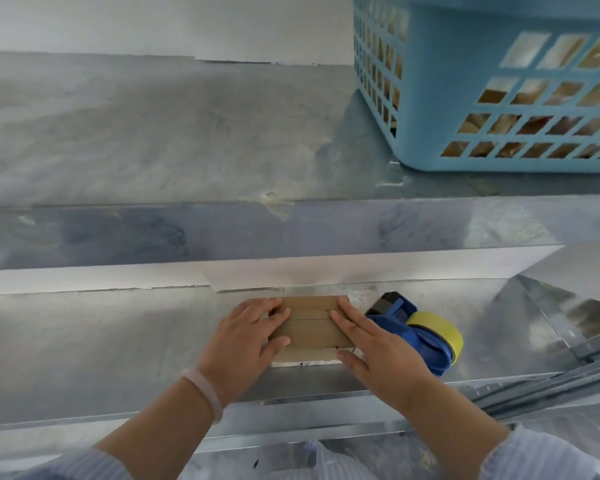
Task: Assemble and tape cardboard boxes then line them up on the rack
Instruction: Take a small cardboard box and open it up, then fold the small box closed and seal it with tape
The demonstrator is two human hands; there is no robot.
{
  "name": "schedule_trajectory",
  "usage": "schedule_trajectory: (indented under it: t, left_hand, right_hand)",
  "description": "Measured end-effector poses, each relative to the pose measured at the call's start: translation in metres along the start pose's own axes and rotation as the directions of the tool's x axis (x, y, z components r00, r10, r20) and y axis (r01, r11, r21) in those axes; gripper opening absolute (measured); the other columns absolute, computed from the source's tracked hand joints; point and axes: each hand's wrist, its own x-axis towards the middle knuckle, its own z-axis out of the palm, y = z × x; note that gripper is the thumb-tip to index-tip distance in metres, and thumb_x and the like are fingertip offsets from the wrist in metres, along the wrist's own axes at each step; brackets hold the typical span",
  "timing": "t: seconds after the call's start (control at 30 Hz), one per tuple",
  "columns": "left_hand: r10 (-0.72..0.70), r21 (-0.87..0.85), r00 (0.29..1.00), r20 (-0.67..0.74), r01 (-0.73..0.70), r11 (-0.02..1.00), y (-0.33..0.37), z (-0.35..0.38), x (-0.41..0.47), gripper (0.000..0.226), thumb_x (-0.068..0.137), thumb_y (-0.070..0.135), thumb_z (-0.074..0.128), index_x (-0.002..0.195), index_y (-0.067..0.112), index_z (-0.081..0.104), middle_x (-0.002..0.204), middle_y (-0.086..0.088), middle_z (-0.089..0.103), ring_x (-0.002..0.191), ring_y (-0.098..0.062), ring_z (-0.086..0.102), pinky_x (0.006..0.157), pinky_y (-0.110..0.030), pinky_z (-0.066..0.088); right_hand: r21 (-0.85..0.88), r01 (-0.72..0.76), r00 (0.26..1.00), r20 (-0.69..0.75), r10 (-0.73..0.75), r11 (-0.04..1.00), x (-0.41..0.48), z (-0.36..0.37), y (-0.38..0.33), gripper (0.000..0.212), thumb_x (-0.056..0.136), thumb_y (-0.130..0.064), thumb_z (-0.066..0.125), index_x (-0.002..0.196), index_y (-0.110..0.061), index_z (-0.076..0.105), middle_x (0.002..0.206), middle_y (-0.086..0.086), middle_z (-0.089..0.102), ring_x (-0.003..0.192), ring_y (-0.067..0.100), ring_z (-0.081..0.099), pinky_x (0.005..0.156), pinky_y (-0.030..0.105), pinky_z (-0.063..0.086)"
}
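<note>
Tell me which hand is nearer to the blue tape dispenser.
Right. The right hand lies flat on the right end of the cardboard box, close beside the tape dispenser. The left hand rests on the box's left end, with the box between it and the dispenser.

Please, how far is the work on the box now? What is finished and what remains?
Done: the cardboard box is folded, its top flaps closed, standing on the metal shelf. In hand: the left hand and right hand press flat on its two ends. Whether tape covers the seam I cannot tell; the tape dispenser lies beside it, unheld. Left: only this one box shows, so the row remains.
</note>
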Motion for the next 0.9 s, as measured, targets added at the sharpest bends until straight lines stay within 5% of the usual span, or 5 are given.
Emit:
schedule_trajectory:
  t: [0.23, 0.37, 0.5, 0.7, 0.9]
  left_hand:
    - [0.069, -0.007, 0.997, -0.019, -0.069, 0.998, 0.015, 0.012, 0.015, 0.045, 0.081, 0.032, 0.074, 0.123, 0.020, 0.066, 0.136, -0.001, 0.055, 0.132, -0.026, 0.041, 0.113, -0.035, 0.025]
    - [0.038, -0.025, 0.998, -0.058, -0.039, 0.999, 0.022, 0.020, 0.016, 0.042, 0.080, 0.029, 0.075, 0.121, 0.019, 0.068, 0.134, -0.001, 0.057, 0.131, -0.026, 0.044, 0.111, -0.039, 0.032]
    - [-0.027, -0.042, 0.997, -0.069, 0.024, 0.999, 0.035, 0.031, 0.015, 0.043, 0.085, 0.029, 0.070, 0.127, 0.018, 0.063, 0.141, 0.002, 0.051, 0.137, -0.022, 0.035, 0.113, -0.036, 0.028]
    - [-0.097, 0.076, 0.991, -0.091, 0.104, 0.992, 0.044, 0.031, 0.013, 0.043, 0.085, 0.031, 0.072, 0.126, 0.022, 0.064, 0.140, 0.004, 0.052, 0.135, -0.021, 0.041, 0.103, -0.049, 0.043]
    - [-0.225, 0.101, 0.965, -0.135, 0.239, 0.966, 0.060, 0.031, 0.016, 0.050, 0.079, 0.029, 0.076, 0.126, 0.024, 0.063, 0.138, 0.005, 0.054, 0.135, -0.025, 0.037, 0.113, -0.045, 0.028]
  right_hand:
    - [-0.014, 0.046, 0.996, -0.075, -0.047, 0.999, -0.010, -0.010, 0.006, 0.062, 0.098, -0.061, 0.027, 0.152, -0.048, 0.001, 0.154, -0.034, -0.014, 0.143, 0.001, 0.014, 0.116, 0.022, 0.009]
    - [0.120, -0.170, 0.881, -0.427, 0.206, 0.978, -0.040, -0.023, 0.036, 0.062, 0.099, -0.043, 0.046, 0.154, -0.032, 0.021, 0.157, -0.017, 0.022, 0.142, 0.007, 0.025, 0.117, 0.029, 0.022]
    - [0.504, -0.494, 0.769, -0.126, 0.627, 0.708, -0.057, -0.025, 0.077, 0.058, 0.102, -0.046, 0.034, 0.155, -0.034, 0.014, 0.160, -0.005, 0.022, 0.144, 0.017, 0.023, 0.118, 0.037, 0.020]
    - [0.740, -0.466, 0.774, 0.076, 0.628, 0.485, -0.056, -0.015, 0.099, 0.029, 0.099, -0.046, 0.047, 0.117, -0.030, 0.064, 0.105, -0.007, 0.069, 0.098, 0.013, 0.061, 0.085, 0.033, 0.046]
    - [0.726, -0.422, 0.838, 0.082, 0.540, 0.544, -0.056, -0.017, 0.089, 0.031, 0.091, -0.050, 0.058, 0.081, -0.021, 0.061, 0.060, -0.014, 0.054, 0.060, 0.006, 0.050, 0.062, 0.023, 0.043]
